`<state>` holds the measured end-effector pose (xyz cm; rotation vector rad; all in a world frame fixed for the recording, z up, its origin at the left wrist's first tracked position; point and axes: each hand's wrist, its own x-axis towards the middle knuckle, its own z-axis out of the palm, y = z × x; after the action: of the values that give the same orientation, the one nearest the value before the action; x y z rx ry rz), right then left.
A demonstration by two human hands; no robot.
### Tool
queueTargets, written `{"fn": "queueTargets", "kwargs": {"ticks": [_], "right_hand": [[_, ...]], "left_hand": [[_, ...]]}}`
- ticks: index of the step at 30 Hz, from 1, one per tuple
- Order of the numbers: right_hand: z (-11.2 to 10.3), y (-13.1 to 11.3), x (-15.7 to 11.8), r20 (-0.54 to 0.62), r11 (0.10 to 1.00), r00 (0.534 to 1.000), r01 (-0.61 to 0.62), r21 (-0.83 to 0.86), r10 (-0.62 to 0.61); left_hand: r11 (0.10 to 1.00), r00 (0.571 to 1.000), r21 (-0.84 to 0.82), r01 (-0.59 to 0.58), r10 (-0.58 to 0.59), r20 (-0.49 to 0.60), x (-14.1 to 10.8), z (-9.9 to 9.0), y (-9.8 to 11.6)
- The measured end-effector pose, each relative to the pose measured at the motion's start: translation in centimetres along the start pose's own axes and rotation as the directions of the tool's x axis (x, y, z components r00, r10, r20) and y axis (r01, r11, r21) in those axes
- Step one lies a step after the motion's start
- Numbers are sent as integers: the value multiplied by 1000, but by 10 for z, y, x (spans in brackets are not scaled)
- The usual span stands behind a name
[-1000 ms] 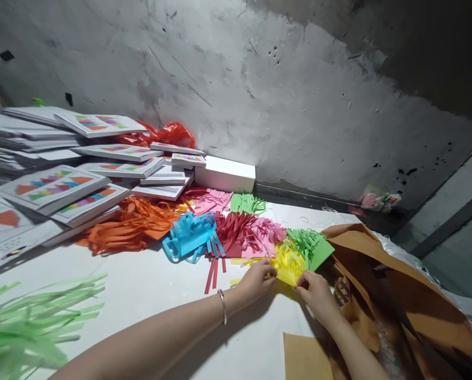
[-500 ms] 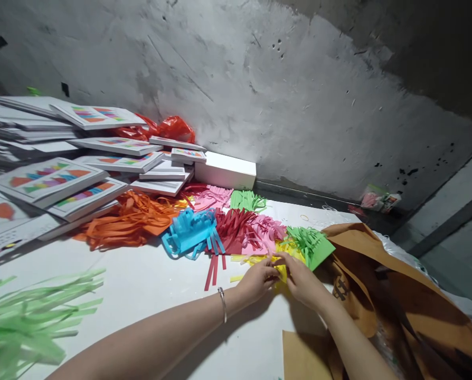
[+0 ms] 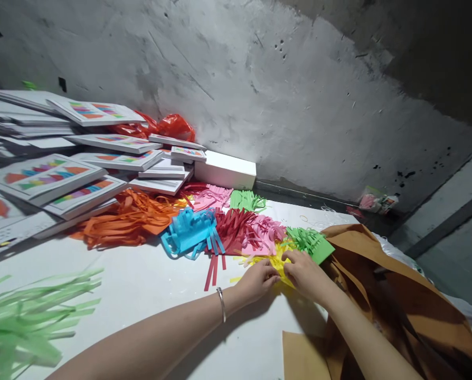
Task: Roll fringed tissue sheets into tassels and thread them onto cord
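Note:
Yellow fringed paper [image 3: 276, 260] lies at the near edge of a row of coloured paper fringes on the white table. My right hand [image 3: 308, 275] is on its right side, fingers curled down and closed on the yellow paper. At its lower left, my left hand [image 3: 256, 281] is closed with the fingertips pinched together; whatever they hold is hidden. Green fringed paper [image 3: 309, 244] is just beyond my right hand. Pink fringed paper [image 3: 263, 233] and dark red fringed paper [image 3: 234, 228] lie beyond my left hand.
Blue paper [image 3: 189, 232] and orange strips [image 3: 127, 221] continue the row leftward. Stacked printed packs [image 3: 49, 177] and a white box [image 3: 225, 170] stand by the wall. Pale green strips [image 3: 30, 316] lie at front left. Brown sheet material [image 3: 402, 295] is heaped at the right.
My right hand has shifted slightly right, away from my left hand, so more of the yellow paper shows between them. My left hand stays almost in place.

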<state>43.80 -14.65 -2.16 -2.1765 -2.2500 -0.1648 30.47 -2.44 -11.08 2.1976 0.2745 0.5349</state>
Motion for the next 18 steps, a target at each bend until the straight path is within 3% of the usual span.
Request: {"fn": "queueTargets", "kwargs": {"ticks": [5, 10, 16, 18], "right_hand": [[-8, 1, -29, -90, 997, 996, -21, -72, 14], [-10, -1, -80, -202, 984, 977, -104, -145, 73], [-10, -1, -175, -442, 953, 891, -216, -214, 103], [-14, -5, -210, -458, 952, 885, -207, -224, 84]], "left_hand": [[998, 999, -50, 31, -31, 17, 4, -5, 2], [972, 987, -175, 157, -160, -4, 25, -24, 6], [885, 950, -396, 247, -302, -82, 85, -76, 38], [858, 936, -457, 234, -326, -131, 107, -100, 54]]}}
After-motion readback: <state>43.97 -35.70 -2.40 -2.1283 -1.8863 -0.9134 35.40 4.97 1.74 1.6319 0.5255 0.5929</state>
